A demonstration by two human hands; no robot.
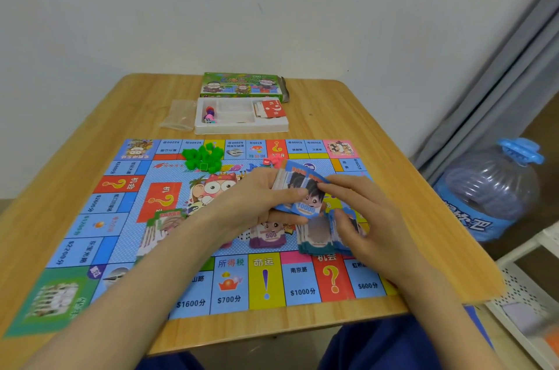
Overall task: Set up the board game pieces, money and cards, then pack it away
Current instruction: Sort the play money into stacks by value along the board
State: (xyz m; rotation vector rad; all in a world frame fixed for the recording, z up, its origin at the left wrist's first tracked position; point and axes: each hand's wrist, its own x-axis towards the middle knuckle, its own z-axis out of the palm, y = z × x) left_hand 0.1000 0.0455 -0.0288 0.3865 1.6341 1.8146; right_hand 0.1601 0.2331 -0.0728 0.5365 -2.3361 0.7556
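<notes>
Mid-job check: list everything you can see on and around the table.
table: one, wooden, against wall
game board: one, mostly blue, flat on table
green houses: heap, green, board's far side
red pieces: few, red, right of houses
blue notes: one stack, blue, above board centre
purple notes: one pile, purple, board below blue notes
teal notes: one pile, teal, right of purple notes
tray: one, white, behind board
tokens: several, mixed colours, tray's left compartment
red card: one, red, tray's right compartment
box: one, green, behind tray
plastic bag: one, clear, left of tray
water bottle: one, blue-capped, floor right of table
left hand: one, grips blue notes
right hand: one, pinches blue notes
</notes>
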